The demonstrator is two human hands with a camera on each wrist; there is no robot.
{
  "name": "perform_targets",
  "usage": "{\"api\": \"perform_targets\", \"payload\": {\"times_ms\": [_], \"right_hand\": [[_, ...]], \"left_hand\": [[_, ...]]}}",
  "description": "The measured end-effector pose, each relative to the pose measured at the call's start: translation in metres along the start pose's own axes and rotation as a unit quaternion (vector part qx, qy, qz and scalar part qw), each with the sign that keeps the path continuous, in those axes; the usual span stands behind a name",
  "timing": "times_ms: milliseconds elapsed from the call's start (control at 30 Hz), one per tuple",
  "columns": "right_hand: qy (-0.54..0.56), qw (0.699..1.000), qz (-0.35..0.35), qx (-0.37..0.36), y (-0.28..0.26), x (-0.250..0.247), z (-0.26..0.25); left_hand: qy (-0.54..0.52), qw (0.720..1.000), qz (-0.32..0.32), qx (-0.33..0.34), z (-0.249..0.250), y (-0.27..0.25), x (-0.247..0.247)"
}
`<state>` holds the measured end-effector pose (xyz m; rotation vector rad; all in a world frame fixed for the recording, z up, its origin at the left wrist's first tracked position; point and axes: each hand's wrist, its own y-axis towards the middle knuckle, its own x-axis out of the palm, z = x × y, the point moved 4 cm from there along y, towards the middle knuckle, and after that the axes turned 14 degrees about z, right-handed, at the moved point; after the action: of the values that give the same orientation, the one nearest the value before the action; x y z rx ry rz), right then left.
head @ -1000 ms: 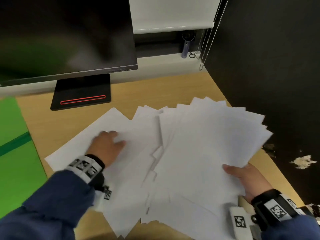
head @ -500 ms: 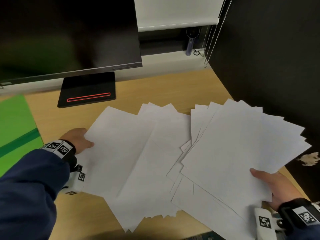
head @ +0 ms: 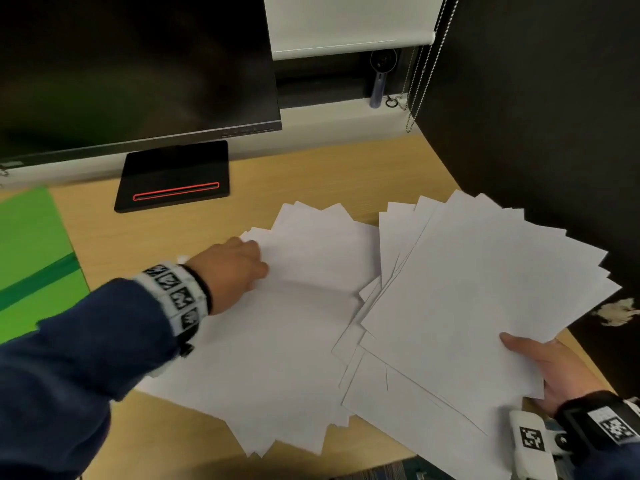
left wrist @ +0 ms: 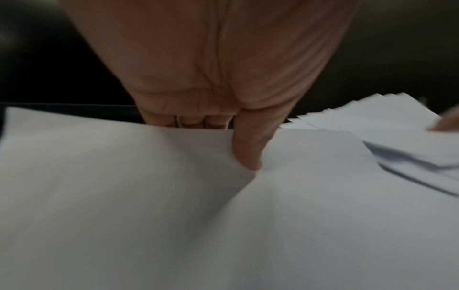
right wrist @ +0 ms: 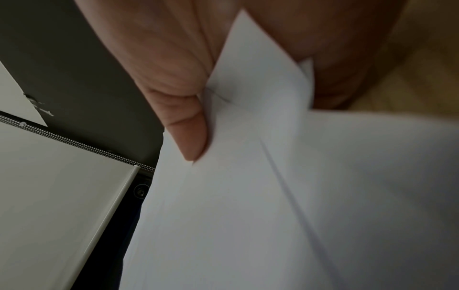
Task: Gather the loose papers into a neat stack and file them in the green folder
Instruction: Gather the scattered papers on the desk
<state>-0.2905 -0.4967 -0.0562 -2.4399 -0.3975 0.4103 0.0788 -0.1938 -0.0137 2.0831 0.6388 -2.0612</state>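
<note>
White loose papers lie on the wooden desk [head: 311, 174] in two heaps. My left hand [head: 247, 263] reaches to the far left corner of the left heap [head: 277, 358]. In the left wrist view its thumb [left wrist: 248, 153] lies on top of a sheet [left wrist: 149, 215] and the fingers curl behind its edge. My right hand [head: 535, 360] holds a fanned bundle of sheets [head: 467, 289] at its near right corner, thumb [right wrist: 191, 137] on top and the other fingers hidden underneath. The green folder [head: 31, 258] lies shut at the desk's left edge.
A dark monitor [head: 131, 64] stands at the back on a black base [head: 173, 176] with a red stripe. A dark wall [head: 536, 116] borders the desk on the right, with blind cords [head: 419, 81] hanging in the corner. Bare desk shows between the folder and the papers.
My left hand has moved from the left edge of the papers to their far corner, and the left heap has slid toward the right one. My right hand keeps its hold on the fanned bundle.
</note>
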Motion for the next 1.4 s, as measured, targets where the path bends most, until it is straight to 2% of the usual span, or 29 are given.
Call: {"api": "perform_targets", "payload": {"times_ms": [67, 167, 433, 533, 600, 700, 833, 900, 1000, 1100, 1167, 1267, 1333, 1400], "right_hand": [[0.000, 1.000, -0.004, 0.014, 0.003, -0.002, 0.004], [0.024, 0.999, -0.007, 0.040, 0.005, -0.006, 0.009], [0.014, 0.999, -0.007, 0.035, 0.004, -0.006, 0.007], [0.018, 0.999, -0.004, 0.027, 0.006, -0.016, 0.012], [0.036, 0.999, 0.003, 0.028, 0.006, -0.026, 0.018], [0.046, 0.999, 0.025, 0.013, 0.007, -0.043, 0.023], [0.000, 0.996, 0.086, -0.014, 0.012, -0.062, 0.032], [-0.025, 0.994, 0.105, -0.014, 0.022, -0.072, 0.040], [-0.048, 0.994, 0.097, 0.007, 0.026, -0.074, 0.043], [-0.049, 0.993, 0.106, -0.001, 0.031, -0.077, 0.047], [-0.097, 0.990, 0.102, -0.026, 0.028, -0.075, 0.042], [-0.074, 0.992, 0.094, -0.025, 0.026, -0.074, 0.037], [-0.052, 0.996, 0.076, 0.014, 0.024, -0.073, 0.040], [-0.053, 0.996, 0.075, 0.015, 0.028, -0.075, 0.043]], "left_hand": [[0.036, 0.998, -0.016, 0.050, 0.023, 0.017, 0.004], [0.056, 0.994, -0.057, 0.078, 0.044, 0.035, 0.006], [0.075, 0.987, -0.134, 0.050, 0.052, 0.055, 0.000], [0.089, 0.985, -0.123, 0.081, 0.058, 0.057, -0.003], [0.083, 0.986, -0.127, 0.072, 0.058, 0.056, 0.000], [0.066, 0.985, -0.159, 0.026, 0.054, 0.054, 0.002], [0.068, 0.980, -0.185, 0.024, 0.051, 0.052, 0.006], [0.041, 0.986, -0.163, 0.014, 0.048, 0.053, 0.006], [-0.009, 0.994, -0.108, -0.014, 0.042, 0.058, 0.002], [-0.031, 0.992, -0.107, -0.066, 0.038, 0.060, 0.003], [-0.045, 0.985, -0.129, -0.102, 0.037, 0.059, 0.007], [-0.027, 0.982, -0.159, -0.103, 0.036, 0.060, 0.012], [-0.018, 0.985, -0.142, -0.094, 0.036, 0.064, 0.011], [-0.032, 0.989, -0.103, -0.106, 0.031, 0.072, 0.005]]}}
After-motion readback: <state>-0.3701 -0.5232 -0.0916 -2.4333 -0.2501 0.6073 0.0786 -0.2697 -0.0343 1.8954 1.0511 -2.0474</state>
